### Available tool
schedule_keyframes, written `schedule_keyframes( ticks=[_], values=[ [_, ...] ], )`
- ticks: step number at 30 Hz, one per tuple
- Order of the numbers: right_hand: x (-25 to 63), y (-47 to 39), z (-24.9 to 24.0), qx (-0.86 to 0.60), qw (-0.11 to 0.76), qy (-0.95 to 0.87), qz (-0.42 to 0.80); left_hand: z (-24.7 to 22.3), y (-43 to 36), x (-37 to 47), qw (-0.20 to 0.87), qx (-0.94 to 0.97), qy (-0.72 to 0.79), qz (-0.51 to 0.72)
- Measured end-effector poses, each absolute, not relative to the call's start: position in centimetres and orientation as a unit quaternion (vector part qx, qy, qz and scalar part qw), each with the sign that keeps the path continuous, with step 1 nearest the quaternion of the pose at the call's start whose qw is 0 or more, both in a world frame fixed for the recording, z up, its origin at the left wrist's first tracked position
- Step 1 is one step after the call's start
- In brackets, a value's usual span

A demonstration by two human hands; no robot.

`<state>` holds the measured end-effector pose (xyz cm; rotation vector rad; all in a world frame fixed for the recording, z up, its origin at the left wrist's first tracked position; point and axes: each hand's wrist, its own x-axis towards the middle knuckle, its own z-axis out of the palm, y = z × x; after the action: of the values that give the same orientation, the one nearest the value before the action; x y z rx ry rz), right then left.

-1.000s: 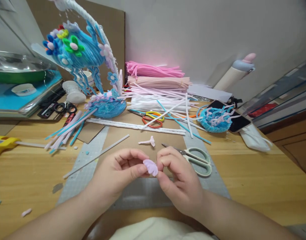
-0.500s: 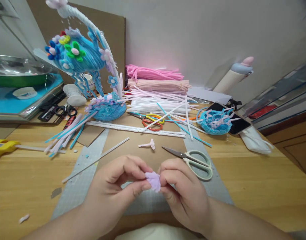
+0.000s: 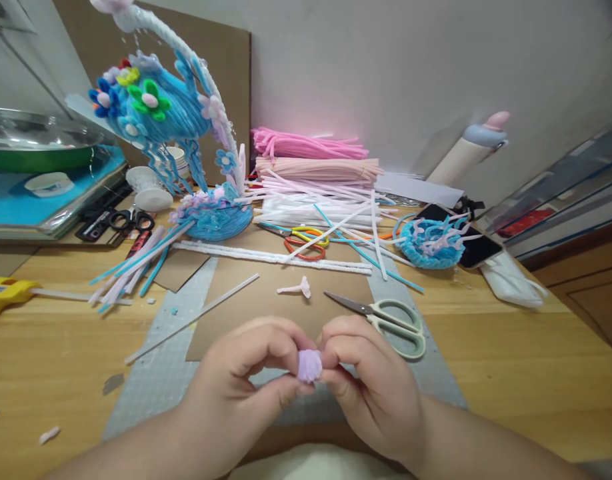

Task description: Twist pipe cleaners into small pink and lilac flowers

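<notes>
Between my two hands is a small lilac pipe-cleaner flower (image 3: 310,366), its fuzzy loops bunched close together. My left hand (image 3: 251,373) pinches its left side between thumb and fingers. From the other side, the thumb and curled fingers of my right hand (image 3: 369,383) grip its right edge. Fingertips cover part of the piece. Just beyond my hands, a small pale pink pipe-cleaner piece (image 3: 297,288) with a stem lies on the brown cardboard (image 3: 236,300). Scissors with pale green handles (image 3: 397,327) rest slightly open behind my right hand.
A blue pipe-cleaner sculpture (image 3: 161,110) with flowers arches at the back left. Bundled pink and white pipe cleaners (image 3: 316,170) lie by the wall. A glue stick (image 3: 191,320) crosses the cutting mat (image 3: 151,387). A yellow glue gun (image 3: 6,293) sits far left, a phone (image 3: 481,247) at right.
My left fingers have shifted round the lilac flower, which now looks more compact and turned. My left hand has moved slightly right; the right hand stays nearly in place.
</notes>
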<state>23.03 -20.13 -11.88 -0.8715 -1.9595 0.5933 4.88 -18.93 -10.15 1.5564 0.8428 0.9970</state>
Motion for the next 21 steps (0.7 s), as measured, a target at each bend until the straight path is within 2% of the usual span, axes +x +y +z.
schedule_keyframes(
  ticks=[4,8,10,13,17,21],
  values=[
    [22.9,-20.0,-11.9,-0.356,0.441,-0.798,0.205,-10.5,-19.0,5.1,0.593,0.580,0.361,0.426],
    [22.7,-19.8,-11.7,-0.355,0.430,-0.817,0.148,-10.9,-18.8,5.1,0.601,0.572,0.385,0.405],
    [22.7,-19.7,-11.6,-0.333,0.423,-0.825,0.171,-10.9,-18.7,5.0,0.604,0.569,0.397,0.394],
    [22.8,-19.6,-11.6,-0.313,0.446,-0.794,0.270,-10.7,-18.6,4.8,0.602,0.574,0.397,0.388],
    [22.7,-19.2,-11.8,-0.379,0.489,-0.647,0.445,-10.3,-18.4,4.7,0.646,0.558,0.384,0.352],
    [22.6,-18.5,-11.8,-0.358,0.381,-0.544,0.656,-10.2,-18.0,5.1,0.699,0.534,0.362,0.310]
  ],
)
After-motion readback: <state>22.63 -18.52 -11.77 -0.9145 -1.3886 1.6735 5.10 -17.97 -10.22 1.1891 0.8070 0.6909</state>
